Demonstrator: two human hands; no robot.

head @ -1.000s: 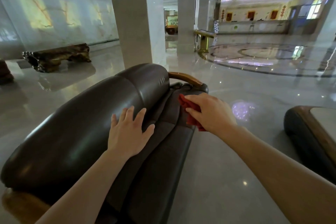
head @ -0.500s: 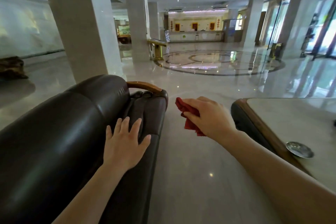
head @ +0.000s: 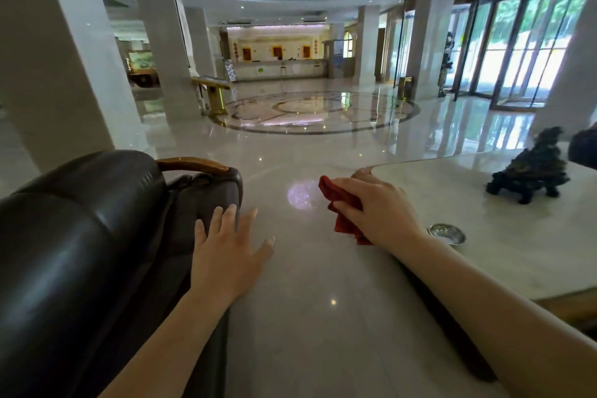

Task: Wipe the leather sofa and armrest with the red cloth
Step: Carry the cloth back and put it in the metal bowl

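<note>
Cloth (head: pixel 342 203) clamped in right hand (head: pixel 378 213) fingers, above floor (head: pixel 307 317), clear of sofa (head: pixel 80 252) | left hand (head: pixel 226 255) fingers spread by seat edge | no wiping contact; whether sofa, armrest (head: pixel 193 165) are done is unclear

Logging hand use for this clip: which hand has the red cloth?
The right hand grips the bunched red cloth near the corner of the marble table; the left hand holds nothing, spread flat by the leather sofa.
</note>
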